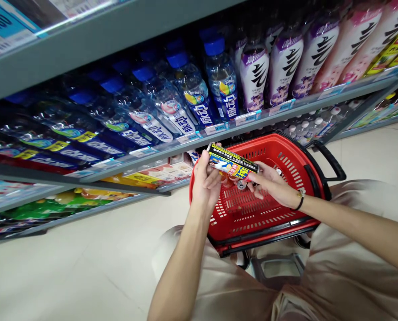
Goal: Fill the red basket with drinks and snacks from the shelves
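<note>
A slim drink can (232, 161) with a black, yellow and blue printed label lies almost sideways between my hands, above the basket. My left hand (206, 180) grips its left end, thumb on top. Around the right end close the fingers of my right hand (268, 180), which wears a thin dark band at the wrist. Below them is a red shopping basket (262, 218) with slotted walls and a black handle. Inside it, partly hidden by my hands, a metal can end (241, 184) and some reddish item show.
A grey shelf (172, 154) runs across in front, holding blue-capped drink bottles (199, 98) and white-and-purple bottles (254, 80). Another shelf hangs overhead at the upper left. Green packs (48, 207) sit on the bottom level. My knees flank the basket above a pale floor (95, 258).
</note>
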The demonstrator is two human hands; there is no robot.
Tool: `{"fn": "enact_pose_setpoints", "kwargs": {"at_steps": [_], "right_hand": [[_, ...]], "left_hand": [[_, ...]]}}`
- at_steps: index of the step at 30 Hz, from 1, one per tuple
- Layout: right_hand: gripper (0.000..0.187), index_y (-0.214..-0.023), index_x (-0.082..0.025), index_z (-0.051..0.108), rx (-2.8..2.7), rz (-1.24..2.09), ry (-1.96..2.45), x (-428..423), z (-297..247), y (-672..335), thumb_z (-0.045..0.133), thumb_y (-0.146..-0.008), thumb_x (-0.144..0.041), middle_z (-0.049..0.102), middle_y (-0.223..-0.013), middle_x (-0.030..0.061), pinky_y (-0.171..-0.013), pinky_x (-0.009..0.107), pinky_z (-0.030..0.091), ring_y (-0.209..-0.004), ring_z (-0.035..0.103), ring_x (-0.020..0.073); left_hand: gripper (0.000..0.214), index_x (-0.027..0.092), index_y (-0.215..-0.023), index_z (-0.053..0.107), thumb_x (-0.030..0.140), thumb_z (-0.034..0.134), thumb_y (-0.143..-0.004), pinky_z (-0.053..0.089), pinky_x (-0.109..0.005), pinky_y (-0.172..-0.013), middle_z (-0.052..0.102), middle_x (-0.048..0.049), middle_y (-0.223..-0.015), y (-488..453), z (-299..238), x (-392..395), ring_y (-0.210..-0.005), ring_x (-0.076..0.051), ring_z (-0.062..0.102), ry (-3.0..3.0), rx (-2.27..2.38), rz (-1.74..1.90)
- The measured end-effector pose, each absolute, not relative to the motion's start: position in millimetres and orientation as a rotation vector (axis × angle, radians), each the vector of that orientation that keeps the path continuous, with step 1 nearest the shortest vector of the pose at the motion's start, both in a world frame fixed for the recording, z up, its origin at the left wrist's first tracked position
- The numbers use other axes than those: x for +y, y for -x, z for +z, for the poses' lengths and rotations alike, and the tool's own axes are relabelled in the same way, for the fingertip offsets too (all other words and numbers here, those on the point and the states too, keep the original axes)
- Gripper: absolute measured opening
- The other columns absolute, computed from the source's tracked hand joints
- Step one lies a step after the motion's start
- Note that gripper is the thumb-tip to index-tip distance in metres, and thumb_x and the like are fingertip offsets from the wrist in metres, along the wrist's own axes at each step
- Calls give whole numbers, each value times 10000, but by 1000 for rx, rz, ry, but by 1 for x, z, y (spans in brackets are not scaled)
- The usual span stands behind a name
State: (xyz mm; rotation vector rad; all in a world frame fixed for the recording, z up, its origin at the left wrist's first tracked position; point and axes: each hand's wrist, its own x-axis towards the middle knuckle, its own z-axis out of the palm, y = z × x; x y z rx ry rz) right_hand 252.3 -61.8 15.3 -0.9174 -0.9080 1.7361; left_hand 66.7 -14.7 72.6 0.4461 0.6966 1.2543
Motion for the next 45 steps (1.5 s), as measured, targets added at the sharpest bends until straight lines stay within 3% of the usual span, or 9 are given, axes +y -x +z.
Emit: {"fn": "enact_pose_setpoints", "kwargs": {"at_steps": [8,17,22,25,29,34,45], "right_hand": [[518,-1051,-188,542,-852,1853,854,-66,14,-257,853,-833,-540,738,-866,58,-400,173,400,-529,589,97],[545,-962,-130,650,-802,2070,765,-63,12,-259,745,-881,-661,761,-810,100,-395,170,381,-481,603,104],[563,-929,-143,652,-724,2161,744,-63,15,-260,784,-832,-682,763,-776,78,-404,167,384,-474,611,105],[589,-887,-142,650,-704,2210,750,-62,17,-262,785,-811,-710,753,-745,72,-402,169,381,-469,612,106],[584,-853,-157,630,-668,2253,747,-62,16,-263,809,-781,-708,727,-665,49,-397,178,391,-454,616,122],[573,-827,-168,615,-676,2294,719,-63,11,-263,771,-810,-719,703,-615,37,-394,183,407,-443,603,126],[632,-876,-130,683,-653,2376,641,-63,8,-267,427,-1011,-692,646,-541,55,-373,204,359,-391,560,139]], "left_hand": [[252,148,-1051,787,370,677,-1007,155,-69,-254,670,16,-668,-62,70,-15,-268,57,175,-452,691,1176],[290,104,-1060,771,300,558,-1070,147,-47,-256,670,6,-701,-63,71,-16,-275,70,146,-429,579,1156],[343,71,-1234,729,335,642,-1032,152,-58,-250,640,28,-629,-60,69,-16,-268,62,126,-435,570,1101],[380,44,-1242,716,337,687,-1002,165,-56,-252,631,32,-604,-58,70,-16,-269,61,115,-439,579,1061],[404,126,-1351,689,295,688,-984,172,-48,-248,783,-82,-972,-58,74,-19,-276,92,152,-496,564,1071],[515,253,-1495,606,309,678,-988,185,-39,-258,702,-161,-1381,-57,75,-21,-296,121,172,-574,535,1053],[569,222,-1413,661,364,814,-883,201,-25,-272,645,-188,-1471,-56,68,-22,-322,134,160,-638,507,1014]]}}
